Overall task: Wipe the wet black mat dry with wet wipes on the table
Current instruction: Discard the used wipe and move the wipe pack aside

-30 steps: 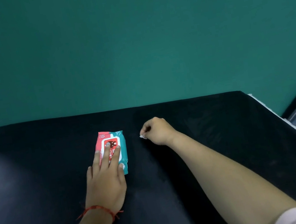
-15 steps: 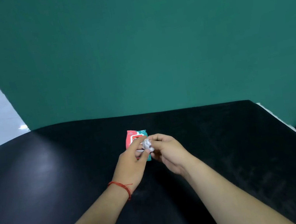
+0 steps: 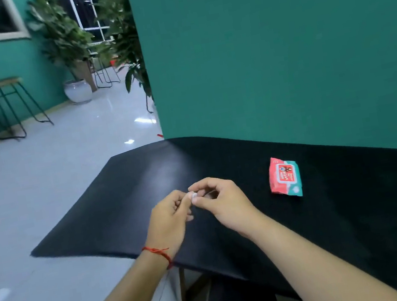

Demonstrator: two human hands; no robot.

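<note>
We see a black mat (image 3: pixel 331 207), smooth with a dull sheen, draped over the table so that its near left edge hangs past the top. Whether it is wet we cannot tell. On it lies a flat, rectangular pack of wet wipes (image 3: pixel 285 177) in soft glossy film, coral red with teal corners and a white-framed label. It sits near the backdrop and well apart from the hands, to their right.

Above the mat's left part, the left hand (image 3: pixel 169 217) and the right hand (image 3: pixel 222 203) meet fingertip to fingertip. Both pinch a small white wad (image 3: pixel 194 195) between thumb and forefinger, the other fingers curled. It is too small for us to say what it is. A thin red string bracelet (image 3: pixel 160 251) circles the left wrist.

Half a second ago the pack lay just behind the fingers. Now it is off to the right, and the view has swung left onto the room. A second ago the left hand lay flat on the pack while the right alone pinched the white bit. Now both hold it.

A matte teal backdrop (image 3: pixel 279 46) stands along the mat's far edge. Left of it we see a glossy pale floor (image 3: pixel 42 188), two round-topped stools (image 3: pixel 6 102) on thin metal legs, leafy plants (image 3: pixel 63 41) and a rounded white pot (image 3: pixel 78 91). A table leg (image 3: pixel 185 290) shows under the mat's overhang.
</note>
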